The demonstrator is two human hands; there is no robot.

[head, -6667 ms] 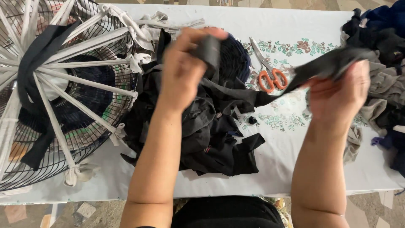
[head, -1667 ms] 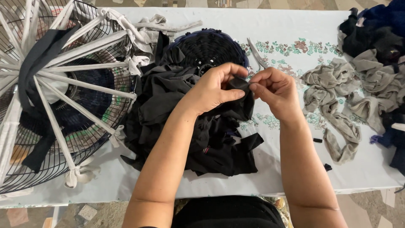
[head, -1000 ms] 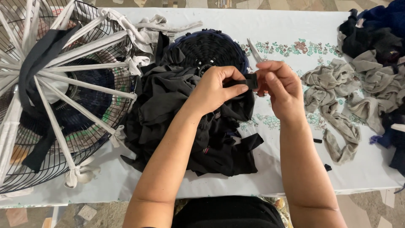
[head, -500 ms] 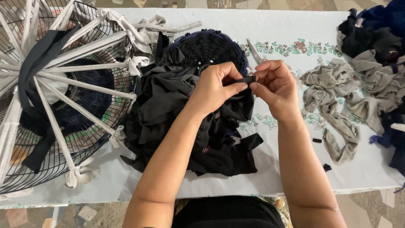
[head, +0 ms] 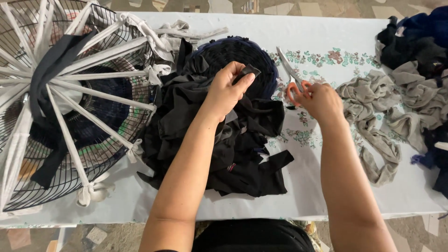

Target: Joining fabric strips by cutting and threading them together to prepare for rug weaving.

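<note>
White table [head: 326, 28] w/ wire fan guard [head: 70, 107] at left, wrapped in white & dark cloth strips. Black cloth pile [head: 219, 140] at centre, grey strips [head: 373, 116] to the right. Left hand [head: 226, 91] above pile, pinching small black scrap [head: 247, 72] betw. thumb & fingers. Right hand [head: 317, 98] closed round scissors [head: 289, 70], blades pointing away, just right of pile.

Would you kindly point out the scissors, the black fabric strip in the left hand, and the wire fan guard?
scissors [head: 285, 63], head view, on the metal blade.
black fabric strip [head: 248, 72], head view, on the end above the fingertips.
wire fan guard [head: 119, 29], head view, on its upper wires.
</note>
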